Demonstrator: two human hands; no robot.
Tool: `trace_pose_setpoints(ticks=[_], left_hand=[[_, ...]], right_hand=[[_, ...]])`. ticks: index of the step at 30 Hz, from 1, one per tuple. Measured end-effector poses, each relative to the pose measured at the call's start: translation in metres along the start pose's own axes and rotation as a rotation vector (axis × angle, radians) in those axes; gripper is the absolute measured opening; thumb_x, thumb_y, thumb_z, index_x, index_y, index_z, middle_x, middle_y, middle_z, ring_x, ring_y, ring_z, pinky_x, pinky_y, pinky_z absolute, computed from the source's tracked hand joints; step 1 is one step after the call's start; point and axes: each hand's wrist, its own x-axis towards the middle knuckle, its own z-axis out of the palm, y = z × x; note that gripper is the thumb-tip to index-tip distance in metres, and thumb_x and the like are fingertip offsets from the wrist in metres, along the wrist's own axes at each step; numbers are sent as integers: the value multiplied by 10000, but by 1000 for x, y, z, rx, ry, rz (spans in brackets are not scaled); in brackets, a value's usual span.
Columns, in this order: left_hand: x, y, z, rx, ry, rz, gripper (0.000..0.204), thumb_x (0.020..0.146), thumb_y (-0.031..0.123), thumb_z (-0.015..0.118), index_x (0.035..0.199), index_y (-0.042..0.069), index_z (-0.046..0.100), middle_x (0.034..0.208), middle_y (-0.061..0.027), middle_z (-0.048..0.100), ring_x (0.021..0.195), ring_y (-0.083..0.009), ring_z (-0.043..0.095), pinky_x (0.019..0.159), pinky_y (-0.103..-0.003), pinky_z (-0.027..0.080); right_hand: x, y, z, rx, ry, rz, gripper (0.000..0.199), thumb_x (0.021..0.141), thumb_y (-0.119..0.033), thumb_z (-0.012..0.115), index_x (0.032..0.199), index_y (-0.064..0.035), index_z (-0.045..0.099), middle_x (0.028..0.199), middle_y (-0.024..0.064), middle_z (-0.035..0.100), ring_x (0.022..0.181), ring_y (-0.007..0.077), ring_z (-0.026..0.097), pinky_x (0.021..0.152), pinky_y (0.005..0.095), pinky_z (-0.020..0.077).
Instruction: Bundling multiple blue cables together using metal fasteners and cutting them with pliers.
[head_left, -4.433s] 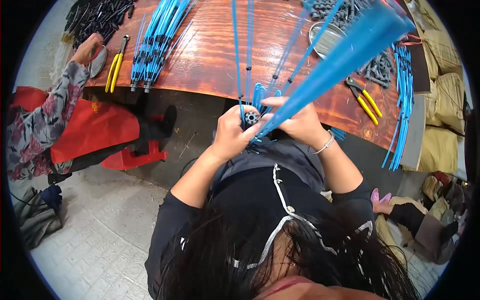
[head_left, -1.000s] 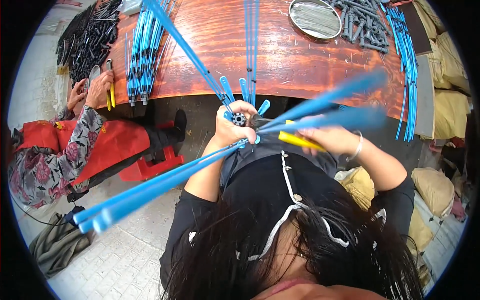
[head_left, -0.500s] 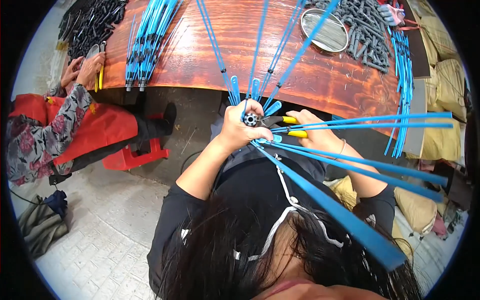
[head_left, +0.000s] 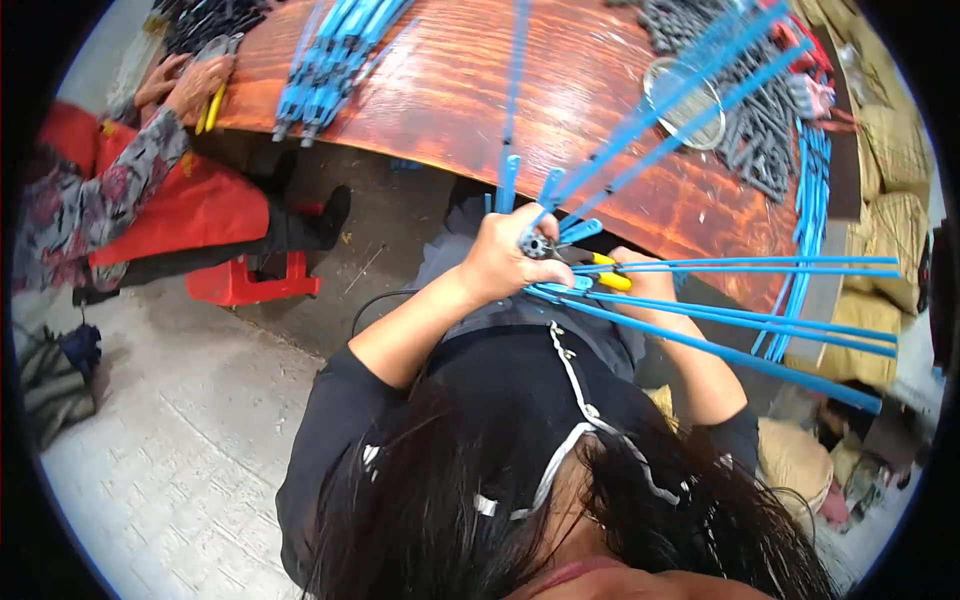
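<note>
Above my lap, my left hand [head_left: 496, 262] is closed round the dark, notched round hub [head_left: 535, 243] of what looks like an umbrella frame. Long thin blue ribs [head_left: 780, 325] fan out from it, some away over the table and others to the right; short flat blue struts [head_left: 511, 180] stand up around the hub. My right hand [head_left: 643, 278] grips pliers with yellow handles [head_left: 614, 281]. Their jaws are at the hub's right side, but the exact contact is too small to make out.
A glossy red-brown wooden table [head_left: 450, 110] lies ahead, bearing blue rib bundles [head_left: 345, 60], a round dish [head_left: 685, 110] and dark plastic parts [head_left: 760, 150]. At the left, a co-worker in a red apron [head_left: 190, 220] holds a yellow-handled tool, beside a red stool [head_left: 255, 280]. Sacks [head_left: 890, 240] line the right.
The view has shifted, so the table and co-worker sit differently in it. The ribs have swung round a little with the frame. Both hands keep their holds; the pliers stay by the hub.
</note>
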Motion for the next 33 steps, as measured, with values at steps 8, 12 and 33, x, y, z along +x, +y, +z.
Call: trace_pose_setpoints(ticks=[8,12,33], left_hand=[[-5,-2,9,-34,-45,-8,305,666,218,721,801,31,522,615,-53,519,532,-120,494,508,-263,416],[-1,-7,4,73,39,59,413,680,284,708,908,12,498,688,-119,544,601,-239,554,556,-321,440],[223,-2,-261,1347,389,-283,420,770,386,597,903,-4,516,858,-215,612,821,-348,608,705,-424,489]], right_hand=[[-7,-19,-44,-349,-11,-95,145,675,-132,622,719,-55,507,609,161,538,585,341,551,489,407,403],[-3,-24,-41,-334,4,-39,153,662,-135,648,773,-59,575,635,162,561,603,332,563,516,395,425],[-34,122,-87,-456,794,503,377,603,-310,754,793,-51,557,785,85,499,718,273,528,614,373,427]])
